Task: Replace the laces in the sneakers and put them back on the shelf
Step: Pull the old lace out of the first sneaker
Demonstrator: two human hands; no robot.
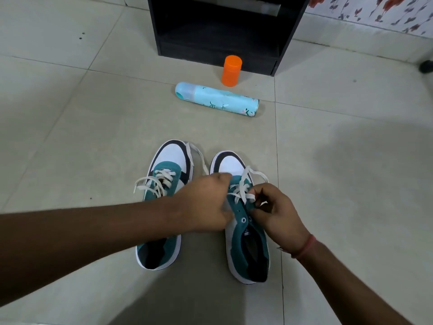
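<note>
Both hands on right sneaker (pixel 246 231): right hand (pixel 274 212) pinches lace (pixel 243 195), left hand (pixel 206 202) grip hidden; thread next eyelet flat, even tension.

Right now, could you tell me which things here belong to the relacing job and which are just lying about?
Job: left sneaker; right sneaker; white lace, pinched by right hand, left hand alongside; black shelf.
Lying about: blue spray can; orange cap.
</note>
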